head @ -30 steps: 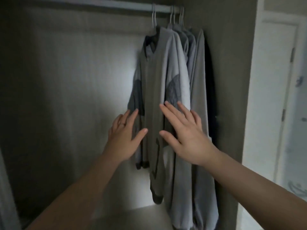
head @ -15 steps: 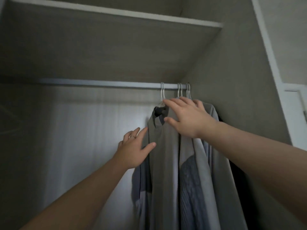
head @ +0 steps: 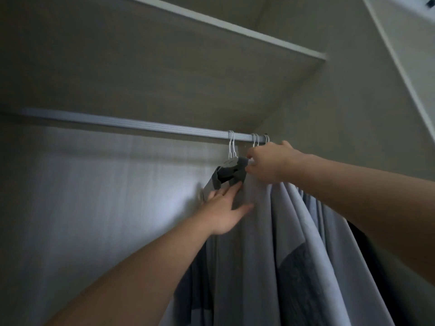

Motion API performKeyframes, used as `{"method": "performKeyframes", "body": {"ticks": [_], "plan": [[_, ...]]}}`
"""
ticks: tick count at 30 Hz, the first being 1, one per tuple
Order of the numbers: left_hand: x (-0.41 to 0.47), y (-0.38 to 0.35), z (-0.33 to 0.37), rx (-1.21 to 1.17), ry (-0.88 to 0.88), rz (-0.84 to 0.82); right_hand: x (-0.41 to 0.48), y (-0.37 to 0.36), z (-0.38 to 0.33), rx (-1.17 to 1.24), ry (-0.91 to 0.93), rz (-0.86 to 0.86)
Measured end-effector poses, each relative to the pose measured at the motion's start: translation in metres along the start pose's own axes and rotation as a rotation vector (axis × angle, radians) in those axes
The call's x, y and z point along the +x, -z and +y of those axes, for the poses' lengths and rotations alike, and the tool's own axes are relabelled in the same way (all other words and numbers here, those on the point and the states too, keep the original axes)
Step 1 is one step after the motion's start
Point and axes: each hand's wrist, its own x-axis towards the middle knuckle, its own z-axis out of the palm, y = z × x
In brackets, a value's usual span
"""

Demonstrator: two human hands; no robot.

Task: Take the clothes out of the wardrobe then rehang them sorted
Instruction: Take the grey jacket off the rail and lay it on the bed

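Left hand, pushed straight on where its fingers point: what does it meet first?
Most likely the dark collar of the grey shirt, just ahead of the left hand, which points up and right. Beyond that comes the white hanger hook. Depth is unclear; it could slip beside the collar.

Grey shelf (head: 164, 67) over pale wall (head: 94, 220)

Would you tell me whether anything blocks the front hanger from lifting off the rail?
Nothing visible does: there is open space above the hanger under the shelf, and the rail to its left is bare. The right hand grips the top of the shirt.
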Motion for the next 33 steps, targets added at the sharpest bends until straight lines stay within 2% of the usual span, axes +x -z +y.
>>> {"method": "performKeyframes", "body": {"ticks": [3,6,9,12,17,20,22,24,25,33], "plan": [[0.000,-0.003,-0.004,-0.095,-0.053,-0.020,0.011,0.006,-0.009,0.183,-0.091,-0.049],[-0.001,-0.004,-0.006,-0.194,-0.068,0.001,0.023,0.011,-0.013,0.687,-0.238,-0.172],[-0.001,-0.002,-0.014,-0.247,-0.075,0.002,0.033,0.012,-0.013,1.115,-0.483,-0.357],[-0.002,0.001,-0.027,-0.295,-0.073,-0.017,0.048,0.010,-0.013,1.282,-0.583,-0.504],[-0.007,0.005,-0.035,-0.387,-0.066,-0.057,0.065,0.005,-0.032,1.030,-0.576,-0.501],[-0.012,0.006,-0.039,-0.328,-0.050,-0.081,0.066,0.005,-0.047,0.912,-0.564,-0.410],[-0.018,0.006,-0.039,-0.232,-0.063,-0.082,0.063,0.008,-0.058,0.734,-0.528,-0.274],[-0.024,0.007,-0.038,-0.166,-0.088,-0.079,0.055,0.010,-0.072,0.349,-0.342,-0.178],[-0.026,0.007,-0.038,-0.152,-0.093,-0.075,0.056,0.004,-0.074,0.232,-0.278,-0.152],[-0.022,-0.005,-0.036,-0.017,-0.122,-0.056,0.053,-0.022,-0.064,0.000,-0.227,0.139]]}}
